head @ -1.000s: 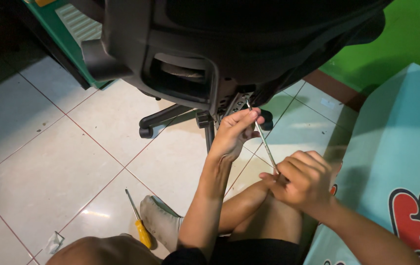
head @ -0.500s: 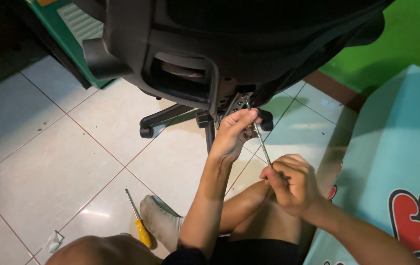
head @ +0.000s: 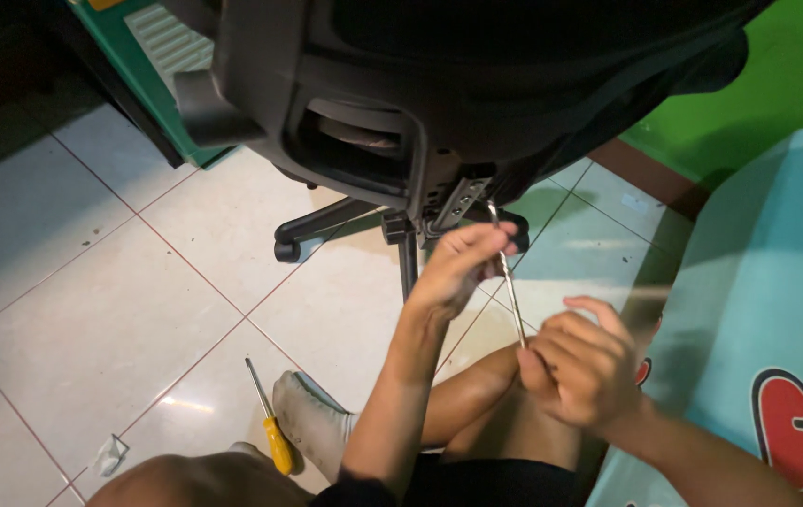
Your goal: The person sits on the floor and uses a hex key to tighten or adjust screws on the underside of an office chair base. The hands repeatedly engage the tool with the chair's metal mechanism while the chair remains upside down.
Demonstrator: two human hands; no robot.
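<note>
The left hand (head: 463, 268) reaches up from a nearly straight forearm to the underside of the office chair (head: 439, 103), its fingers pinched together around the upper end of a screwdriver (head: 509, 282), just below the metal bracket (head: 458, 202) under the seat. The right hand (head: 582, 371) sits lower and to the right of the chair's centre post, curled into a loose fist clamped on the screwdriver's handle end; the handle itself is hidden inside the grip. The shaft runs steeply from that fist up to the bracket, leaning slightly left at the top.

The seat overhangs both hands closely, so there is little room above them. Below the chair the tiled floor (head: 92, 310) lies open to the left. A second screwdriver with a yellow handle (head: 268, 427) lies on the tiles beside a socked foot (head: 312, 432), well below the chair's base. To the right of the chair a light blue surface (head: 758, 310) edges close to the right forearm.
</note>
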